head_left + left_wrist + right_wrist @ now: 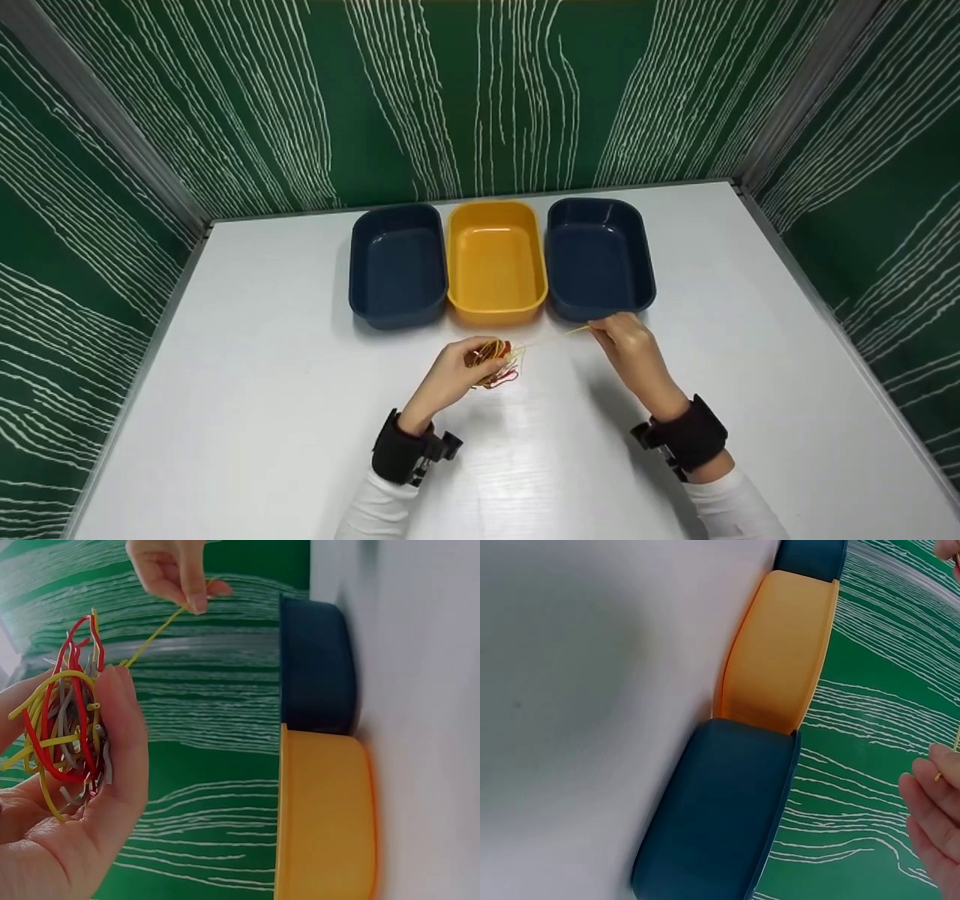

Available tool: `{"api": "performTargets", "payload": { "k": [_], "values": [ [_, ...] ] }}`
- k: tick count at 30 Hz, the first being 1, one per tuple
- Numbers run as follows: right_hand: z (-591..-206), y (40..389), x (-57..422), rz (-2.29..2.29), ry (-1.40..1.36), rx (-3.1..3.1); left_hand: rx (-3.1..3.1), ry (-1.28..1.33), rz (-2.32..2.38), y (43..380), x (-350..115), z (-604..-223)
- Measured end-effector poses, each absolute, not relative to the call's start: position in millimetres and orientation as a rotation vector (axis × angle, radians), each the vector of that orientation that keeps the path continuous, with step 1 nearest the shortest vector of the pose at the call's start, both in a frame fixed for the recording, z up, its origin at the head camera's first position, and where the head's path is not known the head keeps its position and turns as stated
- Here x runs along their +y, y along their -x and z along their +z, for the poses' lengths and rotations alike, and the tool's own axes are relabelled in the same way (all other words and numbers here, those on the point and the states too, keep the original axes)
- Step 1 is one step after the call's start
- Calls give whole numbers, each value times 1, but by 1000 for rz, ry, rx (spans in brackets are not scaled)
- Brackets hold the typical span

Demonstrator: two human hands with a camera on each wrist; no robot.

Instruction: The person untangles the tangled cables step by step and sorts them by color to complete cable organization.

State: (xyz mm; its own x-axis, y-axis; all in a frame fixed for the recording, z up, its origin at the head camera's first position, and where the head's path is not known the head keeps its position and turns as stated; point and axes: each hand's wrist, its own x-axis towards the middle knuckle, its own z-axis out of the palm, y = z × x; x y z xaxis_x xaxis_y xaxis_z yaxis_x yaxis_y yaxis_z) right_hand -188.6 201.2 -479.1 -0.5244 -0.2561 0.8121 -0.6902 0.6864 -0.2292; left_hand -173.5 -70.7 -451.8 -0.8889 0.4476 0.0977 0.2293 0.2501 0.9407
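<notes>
In the head view's lower centre, a tangled bundle of coloured strands (490, 363) is held in the curled fingers of the left hand (451, 373). To its right, a yellow strand (577, 330) is pinched by fingertips of the right hand (631, 354).

Table (247, 390) free both sides — yellow strand (156, 634) bars gap between hands (636, 358), trays (497, 266) beyond.

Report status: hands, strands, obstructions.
Left hand grips strand bundle. Right hand pinches one yellow strand, running straight to the bundle. Nothing visibly blocking it.
</notes>
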Motion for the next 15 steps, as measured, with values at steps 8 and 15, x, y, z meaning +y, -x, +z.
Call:
{"api": "performTargets", "payload": {
  "k": [8,15],
  "values": [
    [-477,189,203,739,-747,-2079,2350,-641,1757,173,-71,-450],
    [-478,190,205,761,-761,-2079,2339,-596,1839,174,-69,-449]
  ]
}}
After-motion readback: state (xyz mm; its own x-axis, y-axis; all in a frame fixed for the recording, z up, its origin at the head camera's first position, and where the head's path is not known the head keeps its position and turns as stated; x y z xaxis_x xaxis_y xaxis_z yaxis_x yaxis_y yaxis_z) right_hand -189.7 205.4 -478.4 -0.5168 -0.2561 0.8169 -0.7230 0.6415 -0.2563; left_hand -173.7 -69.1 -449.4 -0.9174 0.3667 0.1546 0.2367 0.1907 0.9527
